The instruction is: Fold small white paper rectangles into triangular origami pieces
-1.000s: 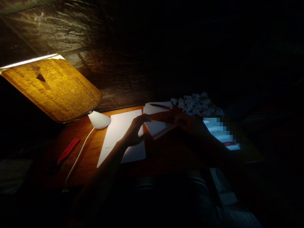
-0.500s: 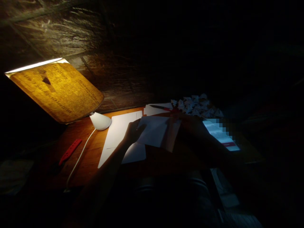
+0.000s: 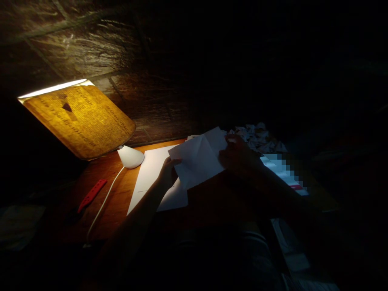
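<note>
A creased white sheet of paper (image 3: 201, 155) is held up above the wooden table, tilted with its right side higher. My left hand (image 3: 169, 171) grips its left edge between thumb and fingers. My right hand (image 3: 235, 151), dim in the shadow, is closed on the right edge. Beneath the held sheet and my left hand lies a larger white paper (image 3: 151, 169) on the table, lit by the lamp.
A lamp with a printed yellow shade (image 3: 81, 119) and white base (image 3: 131, 157) stands at the left, its cable running forward. Nearby lies a red object (image 3: 92, 195). Folded paper pieces (image 3: 260, 137) are piled at the back right, beside a glowing screen (image 3: 280, 171).
The held sheet has been lifted and spread wider, its right side now raised. My right hand has come up into clearer view. The camera view has shifted slightly.
</note>
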{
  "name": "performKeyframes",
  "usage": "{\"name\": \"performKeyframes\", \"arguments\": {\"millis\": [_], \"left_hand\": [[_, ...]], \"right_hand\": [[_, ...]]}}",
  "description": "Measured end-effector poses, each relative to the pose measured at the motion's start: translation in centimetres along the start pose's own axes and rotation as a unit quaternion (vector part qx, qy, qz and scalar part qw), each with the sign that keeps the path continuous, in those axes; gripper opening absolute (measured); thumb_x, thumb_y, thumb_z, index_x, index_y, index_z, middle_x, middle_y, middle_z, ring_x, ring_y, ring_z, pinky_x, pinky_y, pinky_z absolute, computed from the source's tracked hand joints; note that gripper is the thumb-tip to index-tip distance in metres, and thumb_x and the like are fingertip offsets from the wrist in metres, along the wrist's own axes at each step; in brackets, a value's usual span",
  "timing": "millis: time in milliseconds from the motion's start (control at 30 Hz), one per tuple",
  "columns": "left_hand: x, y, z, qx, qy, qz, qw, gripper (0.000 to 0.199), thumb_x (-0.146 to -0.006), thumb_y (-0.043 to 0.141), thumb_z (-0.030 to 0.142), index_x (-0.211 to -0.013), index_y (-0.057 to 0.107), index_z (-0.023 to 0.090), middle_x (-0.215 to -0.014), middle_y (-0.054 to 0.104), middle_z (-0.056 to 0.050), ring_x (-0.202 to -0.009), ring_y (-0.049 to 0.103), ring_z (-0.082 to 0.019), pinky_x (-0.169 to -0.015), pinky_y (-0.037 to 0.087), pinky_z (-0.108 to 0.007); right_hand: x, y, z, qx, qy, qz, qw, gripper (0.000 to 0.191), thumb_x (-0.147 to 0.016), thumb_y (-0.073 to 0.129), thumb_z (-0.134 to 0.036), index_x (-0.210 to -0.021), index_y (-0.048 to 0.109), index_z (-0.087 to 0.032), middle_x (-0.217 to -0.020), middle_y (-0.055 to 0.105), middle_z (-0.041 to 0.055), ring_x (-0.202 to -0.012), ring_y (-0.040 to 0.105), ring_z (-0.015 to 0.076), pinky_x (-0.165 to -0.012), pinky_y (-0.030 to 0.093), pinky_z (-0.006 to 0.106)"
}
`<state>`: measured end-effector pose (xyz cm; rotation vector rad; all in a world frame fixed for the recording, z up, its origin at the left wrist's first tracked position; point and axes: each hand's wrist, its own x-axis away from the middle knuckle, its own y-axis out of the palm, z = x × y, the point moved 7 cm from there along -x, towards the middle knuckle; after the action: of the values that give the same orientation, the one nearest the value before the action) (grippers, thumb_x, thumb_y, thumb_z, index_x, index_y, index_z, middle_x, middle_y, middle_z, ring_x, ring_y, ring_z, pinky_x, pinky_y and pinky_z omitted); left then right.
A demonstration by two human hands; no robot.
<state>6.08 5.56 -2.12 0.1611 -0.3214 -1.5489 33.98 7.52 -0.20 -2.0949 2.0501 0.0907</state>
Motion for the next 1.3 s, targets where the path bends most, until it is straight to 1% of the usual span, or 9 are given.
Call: {"name": "performKeyframes", "arguments": {"millis": [200, 367, 467, 633, 833, 967, 1033, 1133, 1300], "left_hand": [[1.1, 1.9, 0.2, 0.04, -0.082, -0.137, 0.986, 0.035, -0.059, 0.077, 0.021, -0.093, 0.071, 0.019, -0.087, 0.077, -0.005, -0.077, 0.072, -0.023, -0.074, 0.058, -0.036], [1.0, 2.2, 1.1, 0.079, -0.114, -0.218, 0.966, 0.041, -0.074, 0.074, 0.049, -0.106, 0.072, 0.022, -0.109, 0.078, -0.009, -0.093, 0.074, -0.027, -0.078, 0.058, -0.038], [1.2, 2.3, 0.2, 0.048, -0.164, -0.248, 0.953, 0.054, -0.082, 0.073, 0.065, -0.108, 0.073, 0.018, -0.108, 0.078, -0.012, -0.091, 0.075, -0.026, -0.078, 0.058, -0.037], [2.0, 3.4, -1.7, -0.016, -0.152, -0.286, 0.946, 0.051, -0.069, 0.094, 0.04, -0.107, 0.075, 0.012, -0.102, 0.079, -0.015, -0.094, 0.076, -0.028, -0.082, 0.06, -0.035], [0.9, 2.8, -1.7, -0.02, -0.09, -0.18, 0.979, 0.045, -0.063, 0.096, 0.027, -0.101, 0.077, 0.012, -0.094, 0.08, -0.011, -0.074, 0.074, -0.021, -0.07, 0.059, -0.031], [0.2, 2.0, -0.8, 0.0, -0.038, -0.109, 0.993, 0.049, -0.06, 0.098, 0.028, -0.101, 0.075, 0.013, -0.091, 0.08, -0.009, -0.073, 0.074, -0.02, -0.07, 0.059, -0.03], [0.2, 2.0, -0.8, -0.002, -0.028, -0.101, 0.995, 0.053, -0.06, 0.099, 0.031, -0.103, 0.075, 0.013, -0.092, 0.08, -0.009, -0.075, 0.075, -0.021, -0.071, 0.06, -0.031], [0.6, 2.4, -1.2, -0.029, -0.039, -0.112, 0.993, 0.05, -0.061, 0.099, 0.033, -0.1, 0.076, 0.012, -0.09, 0.08, -0.01, -0.077, 0.075, -0.023, -0.073, 0.06, -0.033], [0.8, 2.5, -2.3, -0.051, -0.089, -0.116, 0.988, 0.042, -0.058, 0.1, 0.034, -0.085, 0.077, 0.011, -0.083, 0.079, -0.011, -0.071, 0.074, -0.022, -0.07, 0.06, -0.034]], "right_hand": [[-1.1, 0.3, -1.2, -0.115, 0.056, 0.012, 0.992, 0.066, -0.059, 0.079, -0.032, -0.121, 0.055, -0.028, -0.1, 0.07, 0.0032, -0.08, 0.066, 0.0209, -0.068, 0.054, 0.035], [1.2, 1.2, -1.3, -0.089, 0.085, -0.074, 0.99, 0.057, -0.062, 0.08, -0.022, -0.117, 0.064, -0.024, -0.106, 0.076, 0.0059, -0.078, 0.07, 0.0205, -0.065, 0.055, 0.032], [2.2, 2.0, -1.4, -0.085, 0.073, -0.141, 0.984, 0.049, -0.067, 0.082, -0.025, -0.114, 0.069, -0.023, -0.113, 0.077, 0.0082, -0.086, 0.073, 0.0228, -0.069, 0.058, 0.034], [2.4, 3.5, -1.2, -0.06, 0.033, -0.175, 0.982, 0.041, -0.071, 0.082, -0.03, -0.109, 0.07, -0.021, -0.126, 0.075, 0.0127, -0.099, 0.074, 0.0264, -0.079, 0.062, 0.04], [1.8, 2.6, -0.6, -0.072, 0.039, -0.052, 0.995, 0.062, -0.069, 0.09, -0.037, -0.124, 0.062, -0.025, -0.13, 0.074, 0.0132, -0.105, 0.074, 0.0285, -0.084, 0.064, 0.045], [2.0, 3.6, -0.7, -0.108, 0.062, -0.103, 0.987, 0.054, -0.069, 0.091, -0.041, -0.115, 0.068, -0.025, -0.122, 0.077, 0.0103, -0.108, 0.075, 0.029, -0.094, 0.062, 0.046], [2.2, 3.9, -0.1, -0.066, 0.086, -0.124, 0.986, 0.048, -0.068, 0.091, -0.042, -0.108, 0.072, -0.024, -0.11, 0.08, 0.0093, -0.099, 0.076, 0.0296, -0.09, 0.063, 0.048], [2.1, 3.0, 0.7, -0.006, 0.099, -0.072, 0.992, 0.042, -0.068, 0.089, -0.045, -0.1, 0.074, -0.022, -0.097, 0.08, 0.0084, -0.087, 0.075, 0.0285, -0.081, 0.062, 0.046], [2.1, 3.0, 1.6, -0.056, 0.135, -0.057, 0.988, 0.039, -0.073, 0.084, -0.056, -0.089, 0.071, -0.023, -0.088, 0.078, 0.0076, -0.081, 0.073, 0.0265, -0.077, 0.061, 0.044]]}}
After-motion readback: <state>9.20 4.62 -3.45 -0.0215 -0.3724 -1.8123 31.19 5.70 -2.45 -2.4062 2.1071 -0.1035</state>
